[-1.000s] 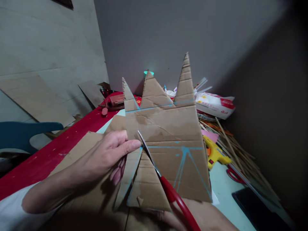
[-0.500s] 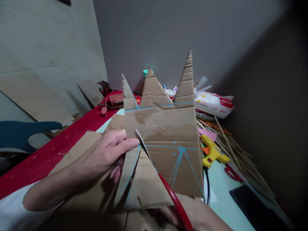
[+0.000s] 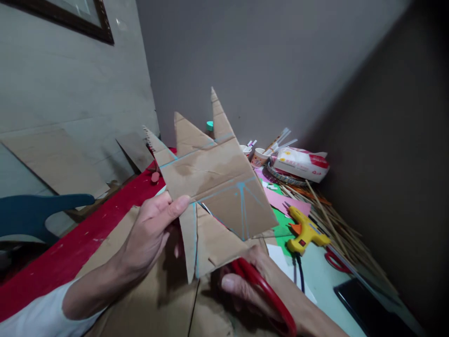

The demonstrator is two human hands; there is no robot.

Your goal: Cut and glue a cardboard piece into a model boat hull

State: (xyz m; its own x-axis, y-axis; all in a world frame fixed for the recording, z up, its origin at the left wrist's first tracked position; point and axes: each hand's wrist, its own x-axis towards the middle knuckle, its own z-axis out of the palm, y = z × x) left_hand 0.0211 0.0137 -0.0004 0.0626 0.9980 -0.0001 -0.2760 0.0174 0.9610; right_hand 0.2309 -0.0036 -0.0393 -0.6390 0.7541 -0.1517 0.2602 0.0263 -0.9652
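Observation:
My left hand (image 3: 152, 229) pinches the left edge of a brown cardboard cutout (image 3: 210, 180) with three pointed peaks and blue marker lines, held up above the table and tilted left. My right hand (image 3: 256, 285) is closed round the red handles of a pair of scissors (image 3: 261, 290). The blades lie hidden behind the cardboard's lower flaps, where two cut slits open from the bottom edge.
A yellow glue gun (image 3: 307, 230) with a black cord lies right of the cutout. Behind it are pink and green paper (image 3: 284, 206), wooden sticks (image 3: 336, 220), a white packet (image 3: 301, 163) and paper cups (image 3: 259, 157). A large cardboard sheet (image 3: 115, 243) covers the red table (image 3: 63, 248). A dark tablet (image 3: 368, 309) lies near right.
The cutout has swung down and tilted to the left. The scissor blades, earlier seen across its face, now sit behind it, and my right hand has come into view below.

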